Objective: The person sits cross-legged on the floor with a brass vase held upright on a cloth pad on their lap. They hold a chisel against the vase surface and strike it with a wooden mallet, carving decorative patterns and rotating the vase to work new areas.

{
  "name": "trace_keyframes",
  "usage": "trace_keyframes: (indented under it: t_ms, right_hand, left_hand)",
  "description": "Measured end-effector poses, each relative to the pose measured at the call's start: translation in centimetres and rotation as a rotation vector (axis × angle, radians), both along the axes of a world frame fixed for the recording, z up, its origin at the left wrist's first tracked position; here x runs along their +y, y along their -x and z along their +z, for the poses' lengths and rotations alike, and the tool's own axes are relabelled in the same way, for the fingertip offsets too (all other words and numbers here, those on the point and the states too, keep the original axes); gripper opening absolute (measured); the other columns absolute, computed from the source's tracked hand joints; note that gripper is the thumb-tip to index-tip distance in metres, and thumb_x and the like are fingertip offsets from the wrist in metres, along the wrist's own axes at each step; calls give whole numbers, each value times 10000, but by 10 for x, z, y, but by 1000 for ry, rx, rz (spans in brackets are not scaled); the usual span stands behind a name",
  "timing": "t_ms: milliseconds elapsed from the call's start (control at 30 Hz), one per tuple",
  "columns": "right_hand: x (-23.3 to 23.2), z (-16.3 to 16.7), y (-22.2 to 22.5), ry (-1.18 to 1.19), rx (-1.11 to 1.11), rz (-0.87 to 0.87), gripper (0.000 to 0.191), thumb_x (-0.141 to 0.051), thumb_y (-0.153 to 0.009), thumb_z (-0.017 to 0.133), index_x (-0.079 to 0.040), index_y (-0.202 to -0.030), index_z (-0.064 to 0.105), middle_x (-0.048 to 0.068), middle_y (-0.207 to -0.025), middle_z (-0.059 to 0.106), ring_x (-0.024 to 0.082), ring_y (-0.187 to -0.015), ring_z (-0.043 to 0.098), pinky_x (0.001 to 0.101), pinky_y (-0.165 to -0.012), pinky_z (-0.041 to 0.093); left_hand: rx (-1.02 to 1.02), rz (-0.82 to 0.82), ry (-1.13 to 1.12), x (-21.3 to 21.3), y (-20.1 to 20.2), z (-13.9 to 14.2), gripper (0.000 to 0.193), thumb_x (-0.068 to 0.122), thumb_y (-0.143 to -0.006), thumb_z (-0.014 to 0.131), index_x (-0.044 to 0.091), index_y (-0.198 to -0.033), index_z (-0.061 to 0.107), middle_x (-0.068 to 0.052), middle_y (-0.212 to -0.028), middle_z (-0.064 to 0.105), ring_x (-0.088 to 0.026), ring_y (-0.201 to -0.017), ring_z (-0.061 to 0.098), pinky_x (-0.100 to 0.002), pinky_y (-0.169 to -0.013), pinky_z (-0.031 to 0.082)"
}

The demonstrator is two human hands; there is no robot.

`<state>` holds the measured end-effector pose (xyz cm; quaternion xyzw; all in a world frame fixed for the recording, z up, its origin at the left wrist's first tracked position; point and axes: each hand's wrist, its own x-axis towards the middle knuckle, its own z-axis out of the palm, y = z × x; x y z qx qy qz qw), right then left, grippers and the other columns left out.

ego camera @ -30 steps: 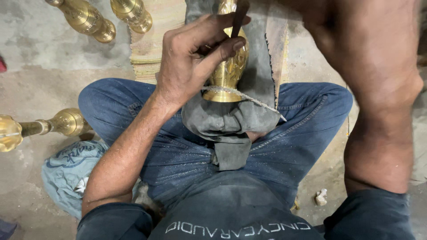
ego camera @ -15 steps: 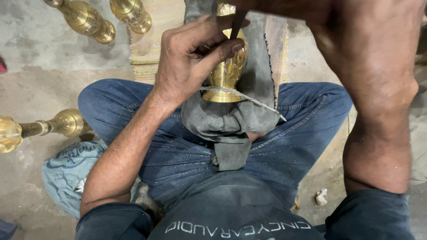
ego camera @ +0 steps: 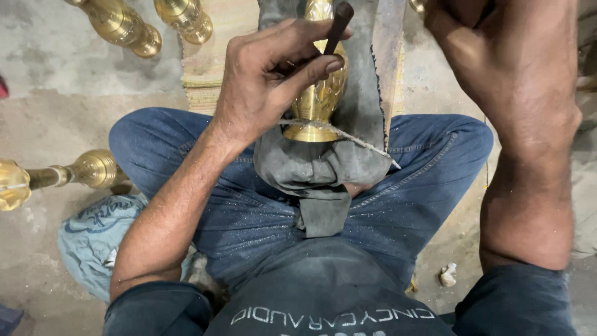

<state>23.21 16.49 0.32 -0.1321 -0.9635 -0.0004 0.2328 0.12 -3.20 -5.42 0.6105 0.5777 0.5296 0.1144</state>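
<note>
At the upper centre of the frame the left hand pinched a dark punch against the engraved brass vase, which lay on a grey cloth over the lap. The right hand was raised in a fist, its contents hidden. Pattern already covered the visible brass; I couldn't tell how much remained, and more brass pieces waited upper left.

Dark shirt, blue jeans, bare forearms.

The person wears a dark navy short-sleeved shirt with pale printed lettering across the chest at the near edge; its sleeves end above the elbows at near left and near right. The jeans are mid-blue denim, dusted with fine pale specks, with visible seams and a pocket edge on the right thigh. The left hand and right hand are bare, without gloves; both forearms are uncovered.
</note>
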Motion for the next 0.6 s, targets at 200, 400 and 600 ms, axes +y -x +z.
trace_keyframes:
  t_ms: [200,400,600]
  right_hand:
    - [-7,5,0,-72,-8,1,97,-51,-1004,718,-39,-1034,627,91,-923,639,257,-800,620,362,-737,462]
    - [-6,7,4,-61,8,-4,117,-72,-1002,738,-43,-1030,628,95,-916,637,261,-800,631,362,-729,467]
    - [-9,7,4,-95,-10,-16,140,-93,-1001,758,-46,-1026,629,99,-909,636,265,-800,641,362,-722,472]
  left_hand:
    - [8,-27,-31,1,2,-4,317,142,-1107,790,49,-1378,655,-34,-1199,765,-115,-977,790,-232,-814,659]
    - [-5,-24,5,-1,3,0,315,153,-1084,804,66,-1363,689,-26,-1142,772,-105,-953,800,-256,-849,663]
    - [52,40,56,1,2,4,307,124,-1000,814,23,-1269,703,-66,-1008,735,-159,-833,727,-301,-735,587]
